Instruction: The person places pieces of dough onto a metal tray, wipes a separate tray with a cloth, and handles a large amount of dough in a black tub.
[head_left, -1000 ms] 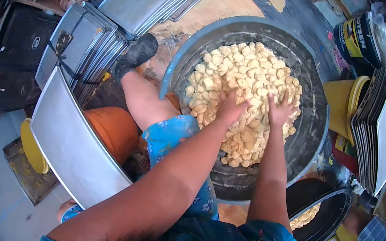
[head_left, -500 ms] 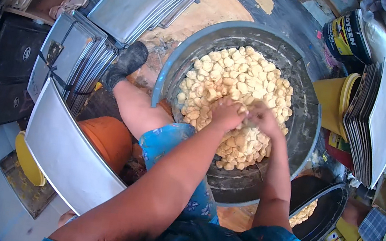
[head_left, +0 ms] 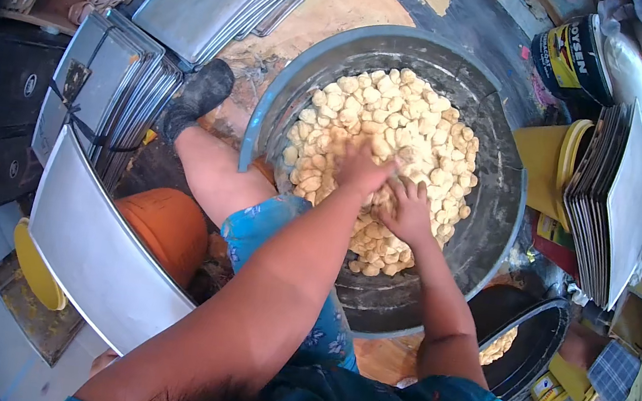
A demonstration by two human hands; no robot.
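A big round black tub (head_left: pixel 504 164) with a bluish rim sits in front of me. It holds a large heap of small, pale tan, dough-like lumps (head_left: pixel 437 147); their exact kind is unclear. My left hand (head_left: pixel 364 167) is over the middle of the heap, its fingers smeared by motion. Close beside it on the right, my right hand (head_left: pixel 408 214) rests on the lumps with its fingers spread. Both hands partly cover the lumps beneath them.
Stacked metal trays (head_left: pixel 102 78) stand at the left, near an orange bucket (head_left: pixel 168 225) and a leaning white sheet (head_left: pixel 100 244). At right are a yellow bucket (head_left: pixel 540 164), more upright trays (head_left: pixel 608 206) and a smaller black tub (head_left: pixel 532 350) with similar lumps.
My hands were close together around a few lumps. Now the left has shifted slightly left and up, and the right has moved left and down, its fingers spreading on the heap.
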